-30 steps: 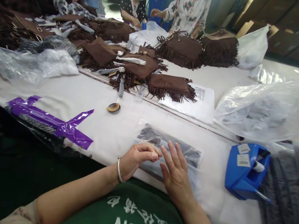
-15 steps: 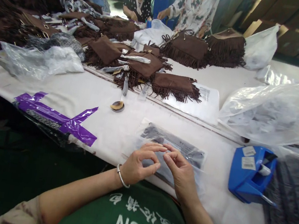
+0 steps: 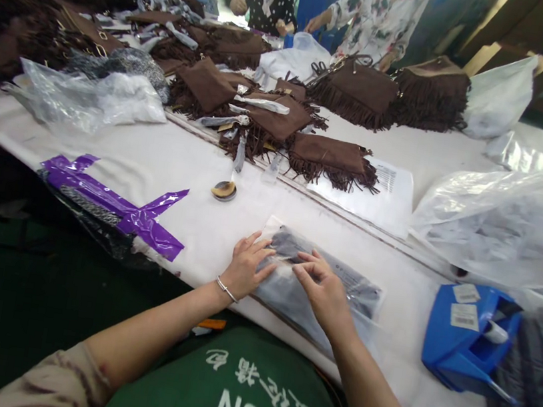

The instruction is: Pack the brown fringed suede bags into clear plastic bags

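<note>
A flat clear plastic bag (image 3: 358, 326) with a dark folded item (image 3: 354, 284) inside lies on the table in front of me. My left hand (image 3: 245, 271) rests at the bag's left end, with its fingers stretched forward and apart from the thumb. Over the middle of the bag, my right hand (image 3: 324, 290) has its thumb and fingertips drawn together on the plastic. Exactly what is pinched there is too small to make out. A bracelet circles my left wrist.
Right of the bag stands a blue tape dispenser (image 3: 465, 335). Purple tape (image 3: 114, 205) runs along the table's near edge at left. A small round dish (image 3: 223, 190) sits ahead. Brown fringed bags (image 3: 329, 154) pile up beyond, with a large plastic sack (image 3: 496, 221) at right. People work opposite.
Both hands have come down onto the plastic bag and moved apart from each other. My left fingers have straightened out of their curl. The view has shifted slightly.
</note>
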Tool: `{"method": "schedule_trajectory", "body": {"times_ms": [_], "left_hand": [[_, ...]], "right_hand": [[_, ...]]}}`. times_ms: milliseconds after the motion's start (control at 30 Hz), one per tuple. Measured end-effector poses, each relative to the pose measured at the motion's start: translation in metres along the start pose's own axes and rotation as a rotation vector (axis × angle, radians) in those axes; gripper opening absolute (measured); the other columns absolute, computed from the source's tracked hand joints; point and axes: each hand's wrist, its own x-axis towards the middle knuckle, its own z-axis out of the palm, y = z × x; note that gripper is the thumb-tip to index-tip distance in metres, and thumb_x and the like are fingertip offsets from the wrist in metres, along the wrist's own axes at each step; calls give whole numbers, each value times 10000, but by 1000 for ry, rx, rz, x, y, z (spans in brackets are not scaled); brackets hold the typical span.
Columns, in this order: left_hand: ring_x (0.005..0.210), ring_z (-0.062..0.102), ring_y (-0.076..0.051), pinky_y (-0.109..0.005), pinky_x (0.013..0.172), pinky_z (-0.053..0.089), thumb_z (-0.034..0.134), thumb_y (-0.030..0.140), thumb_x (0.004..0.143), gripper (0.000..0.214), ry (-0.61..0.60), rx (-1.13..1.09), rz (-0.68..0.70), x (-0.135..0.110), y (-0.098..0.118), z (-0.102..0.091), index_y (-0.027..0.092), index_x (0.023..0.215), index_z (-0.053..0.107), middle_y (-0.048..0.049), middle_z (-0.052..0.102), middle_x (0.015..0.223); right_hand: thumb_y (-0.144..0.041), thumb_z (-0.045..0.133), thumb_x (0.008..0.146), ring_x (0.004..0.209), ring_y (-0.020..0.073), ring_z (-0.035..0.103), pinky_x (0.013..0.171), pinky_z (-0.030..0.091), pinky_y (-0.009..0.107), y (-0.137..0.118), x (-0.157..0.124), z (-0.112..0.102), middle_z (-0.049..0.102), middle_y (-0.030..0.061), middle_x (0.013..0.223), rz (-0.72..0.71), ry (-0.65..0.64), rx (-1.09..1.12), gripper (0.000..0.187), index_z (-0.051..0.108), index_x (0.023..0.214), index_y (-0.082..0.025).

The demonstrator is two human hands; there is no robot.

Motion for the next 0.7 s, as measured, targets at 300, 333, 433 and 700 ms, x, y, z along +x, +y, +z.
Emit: {"method": "schedule_trajectory", "body": {"times_ms": [300, 333, 433, 700], "left_hand": [[1345, 299, -244, -488, 1111, 238, 541, 259, 880, 334, 16, -42, -13, -3, -8, 12, 236, 1213, 551, -54, 483, 1361], [1344, 302, -242, -492, 1113, 238, 534, 257, 884, 332, 20, -46, -12, -3, -8, 12, 236, 1216, 548, -56, 485, 1359], [1349, 299, -242, -502, 1113, 251, 515, 258, 893, 334, 36, -53, -9, -4, -8, 11, 236, 1225, 541, -60, 483, 1361], [1345, 312, -288, -505, 1083, 332, 476, 381, 898, 510, 147, 66, 21, -6, -29, 12, 203, 1365, 376, -98, 448, 1386]], "right_hand": [[-384, 628, 781, 1141, 273, 450, 969, 298, 452, 35, 30, 27, 566, 83, 1186, -136, 143, -456, 359, 546, 1093, -226], [-396, 614, 790, 1099, 274, 470, 950, 313, 447, 35, 34, 25, 578, 86, 1155, -123, 157, -459, 365, 545, 1103, -221], [-406, 521, 849, 1026, 265, 499, 921, 351, 436, 36, 45, 15, 603, 100, 1077, -100, 179, -441, 318, 570, 1082, -195], [-495, 453, 889, 1360, 241, 244, 1124, 99, 470, 33, 25, -2, 361, 31, 1454, -178, -73, -520, 534, 352, 1379, -311]]}}
